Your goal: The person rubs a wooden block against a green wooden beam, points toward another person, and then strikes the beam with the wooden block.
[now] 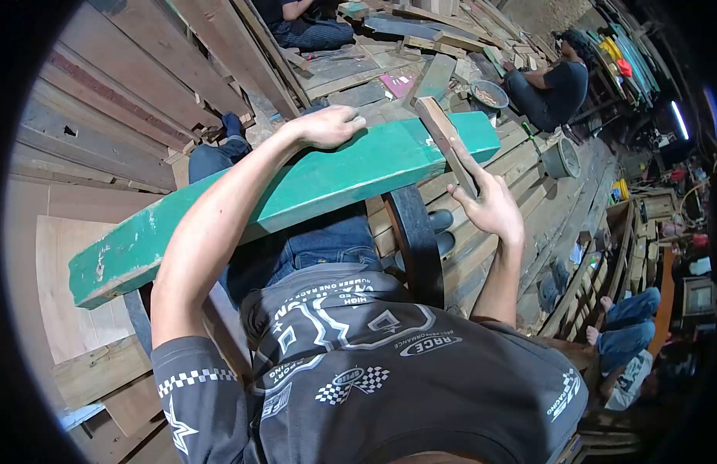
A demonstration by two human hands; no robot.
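A long green-painted wooden beam [312, 179] lies slantwise across my lap, its paint chipped at the left end. My left hand [329, 127] rests on its upper far edge, with the fingers curled down against the wood. Near the beam's right end, my right hand [490, 203] grips a short, narrow wooden piece [445, 138]. That piece lies crosswise over the beam, and my index finger stretches along it while the thumb is at its near end. Under the beam stands a dark curved support [417, 243].
Wooden planks [142, 85] lean at the left. Two people sit on the floor ahead, one [556, 81] near a bowl of wood bits [488, 96]. A grey bucket [560, 158] stands to the right. Another person's legs [629, 329] show at the far right.
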